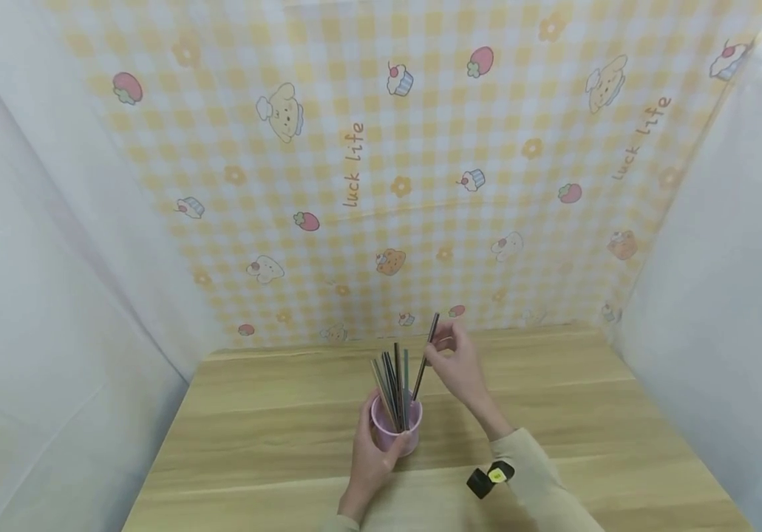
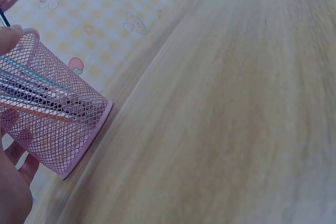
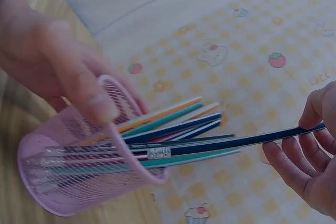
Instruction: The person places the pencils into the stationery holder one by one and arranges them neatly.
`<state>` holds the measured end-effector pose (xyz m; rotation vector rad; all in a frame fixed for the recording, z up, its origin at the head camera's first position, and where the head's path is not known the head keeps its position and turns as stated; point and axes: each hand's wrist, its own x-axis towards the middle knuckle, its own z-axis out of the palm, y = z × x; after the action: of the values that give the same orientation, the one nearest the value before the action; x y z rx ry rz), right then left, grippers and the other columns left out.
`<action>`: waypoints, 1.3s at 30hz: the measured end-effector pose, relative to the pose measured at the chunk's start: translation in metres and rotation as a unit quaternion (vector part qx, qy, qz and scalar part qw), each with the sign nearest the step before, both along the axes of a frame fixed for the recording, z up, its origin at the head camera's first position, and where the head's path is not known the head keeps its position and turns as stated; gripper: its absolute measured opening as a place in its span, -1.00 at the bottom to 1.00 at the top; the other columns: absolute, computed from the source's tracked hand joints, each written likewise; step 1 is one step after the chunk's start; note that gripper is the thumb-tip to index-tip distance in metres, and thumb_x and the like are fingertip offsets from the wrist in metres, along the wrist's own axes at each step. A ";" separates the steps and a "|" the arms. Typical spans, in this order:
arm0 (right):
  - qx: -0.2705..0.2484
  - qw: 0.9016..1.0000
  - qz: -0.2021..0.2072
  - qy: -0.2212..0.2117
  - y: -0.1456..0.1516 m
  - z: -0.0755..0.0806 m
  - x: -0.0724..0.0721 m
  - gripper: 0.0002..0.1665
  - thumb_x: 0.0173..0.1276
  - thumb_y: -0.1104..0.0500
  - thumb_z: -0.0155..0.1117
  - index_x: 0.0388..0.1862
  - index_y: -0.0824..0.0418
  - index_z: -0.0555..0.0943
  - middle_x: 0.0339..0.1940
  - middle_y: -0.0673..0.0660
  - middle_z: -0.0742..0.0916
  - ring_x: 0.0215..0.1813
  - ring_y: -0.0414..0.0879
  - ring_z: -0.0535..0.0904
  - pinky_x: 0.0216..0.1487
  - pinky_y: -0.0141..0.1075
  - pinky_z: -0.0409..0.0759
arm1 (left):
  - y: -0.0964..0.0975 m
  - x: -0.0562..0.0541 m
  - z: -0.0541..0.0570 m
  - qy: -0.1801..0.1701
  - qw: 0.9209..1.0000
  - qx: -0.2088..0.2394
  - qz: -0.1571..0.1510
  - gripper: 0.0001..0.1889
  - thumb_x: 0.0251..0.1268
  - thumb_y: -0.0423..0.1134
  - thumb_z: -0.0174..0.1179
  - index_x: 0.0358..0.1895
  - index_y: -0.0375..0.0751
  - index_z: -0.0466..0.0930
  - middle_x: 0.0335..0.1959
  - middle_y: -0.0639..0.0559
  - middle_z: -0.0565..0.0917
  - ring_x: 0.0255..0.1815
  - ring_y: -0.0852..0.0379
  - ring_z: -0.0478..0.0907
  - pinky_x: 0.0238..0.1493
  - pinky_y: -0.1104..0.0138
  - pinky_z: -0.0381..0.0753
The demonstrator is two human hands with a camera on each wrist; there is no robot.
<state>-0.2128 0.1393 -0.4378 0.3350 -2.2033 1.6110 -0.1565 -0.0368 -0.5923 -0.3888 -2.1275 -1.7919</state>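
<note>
A pink mesh pencil cup (image 1: 399, 443) stands upright on the table, with several pencils (image 1: 390, 380) in it. My left hand (image 1: 370, 462) grips the cup round its side, thumb at the rim. Above and right of the cup, my right hand (image 1: 462, 369) pinches a dark blue pencil (image 3: 236, 141) near its upper end. That pencil slants, and its silver ferrule (image 3: 159, 153) overlaps the cup's rim in the right wrist view. Orange, green and dark pencils show through the mesh (image 2: 58, 129) in the left wrist view.
The wood-grain table (image 1: 241, 443) ends at a yellow checked cloth (image 1: 434, 155) hanging behind it. White sheets (image 1: 41, 295) close off the left and right sides. A small black device (image 1: 480, 482) sits by the right sleeve (image 1: 540, 473).
</note>
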 end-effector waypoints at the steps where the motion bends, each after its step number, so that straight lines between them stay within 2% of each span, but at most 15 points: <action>1: 0.002 1.000 0.001 -0.003 -0.003 -0.004 0.000 -0.70 0.19 0.56 0.19 -0.07 0.47 0.49 -0.19 0.37 0.65 -0.25 -0.04 0.62 -0.28 -0.42 0.72 | 0.000 0.000 0.001 0.001 1.000 -0.001 -0.001 -0.06 0.11 -0.21 0.47 0.56 -0.13 0.16 0.46 -0.15 0.44 0.35 -0.20 0.50 0.34 -0.21 0.49; 4: 0.015 1.000 0.000 0.001 -0.008 -0.016 -0.002 -0.70 0.15 0.56 0.22 -0.11 0.45 0.51 -0.25 0.34 0.68 -0.27 0.01 0.63 -0.30 -0.42 0.70 | 0.001 -0.001 0.002 -0.002 1.000 0.002 -0.008 -0.05 0.10 -0.22 0.47 0.57 -0.13 0.15 0.47 -0.15 0.43 0.36 -0.22 0.49 0.35 -0.21 0.48; 8: 0.030 1.000 0.004 -0.007 -0.010 -0.030 -0.002 -0.70 0.14 0.51 0.28 -0.13 0.35 0.55 -0.30 0.22 0.71 -0.31 -0.07 0.64 -0.29 -0.40 0.70 | 0.002 0.000 0.003 -0.014 1.000 0.008 -0.013 -0.04 0.09 -0.23 0.48 0.57 -0.10 0.14 0.45 -0.15 0.45 0.35 -0.21 0.50 0.34 -0.19 0.50; 15: 0.040 0.998 0.015 -0.038 -0.012 -0.044 0.002 -0.72 0.14 0.44 0.28 -0.14 0.33 0.55 -0.33 0.20 0.71 -0.36 -0.13 0.64 -0.37 -0.43 0.70 | 0.003 0.002 0.007 -0.012 1.000 0.011 -0.010 -0.04 0.10 -0.23 0.46 0.57 -0.09 0.14 0.45 -0.15 0.45 0.33 -0.17 0.52 0.34 -0.09 0.53; 20: 0.044 0.997 0.024 -0.052 -0.013 -0.049 0.006 -0.72 0.12 0.47 0.29 -0.15 0.36 0.56 -0.32 0.20 0.71 -0.36 -0.16 0.61 -0.33 -0.45 0.69 | 0.003 0.003 0.010 -0.011 1.000 0.012 -0.012 -0.05 0.09 -0.24 0.46 0.57 -0.09 0.14 0.47 -0.14 0.43 0.36 -0.15 0.49 0.37 -0.08 0.50; 27: 0.051 0.999 0.011 -0.014 -0.016 -0.052 0.006 -0.74 0.13 0.47 0.30 -0.17 0.35 0.57 -0.35 0.19 0.72 -0.37 -0.13 0.63 -0.33 -0.43 0.70 | 0.002 0.004 0.012 -0.008 1.000 0.008 -0.009 -0.05 0.08 -0.24 0.45 0.57 -0.14 0.15 0.48 -0.15 0.41 0.39 -0.15 0.47 0.40 -0.13 0.46; 33: 0.066 0.995 0.034 -0.065 -0.014 -0.057 0.007 -0.73 0.12 0.48 0.34 -0.17 0.34 0.59 -0.33 0.18 0.72 -0.35 -0.16 0.63 -0.30 -0.48 0.68 | 0.002 0.002 0.009 -0.003 1.000 0.007 -0.010 -0.06 0.10 -0.22 0.45 0.56 -0.15 0.15 0.46 -0.16 0.43 0.37 -0.17 0.48 0.36 -0.15 0.50; 37: 0.072 0.995 0.031 -0.061 -0.012 -0.057 0.007 -0.73 0.14 0.47 0.36 -0.16 0.35 0.60 -0.34 0.19 0.71 -0.35 -0.12 0.63 -0.29 -0.45 0.69 | 0.000 -0.001 0.010 -0.013 1.000 0.003 -0.023 -0.05 0.12 -0.19 0.46 0.57 -0.11 0.13 0.48 -0.16 0.40 0.39 -0.16 0.45 0.39 -0.16 0.46; 39: 0.077 0.995 0.029 -0.054 -0.011 -0.056 0.007 -0.73 0.16 0.45 0.38 -0.14 0.35 0.60 -0.35 0.18 0.71 -0.35 -0.12 0.63 -0.29 -0.44 0.69 | -0.003 -0.002 0.013 -0.030 0.999 -0.003 -0.033 -0.03 0.12 -0.16 0.47 0.58 -0.10 0.10 0.51 -0.16 0.37 0.43 -0.17 0.42 0.44 -0.17 0.40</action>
<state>-0.2062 0.1283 -0.4941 0.3679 -2.4283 1.5242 -0.1586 -0.0402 -0.5796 -0.4157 -2.1854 -1.8556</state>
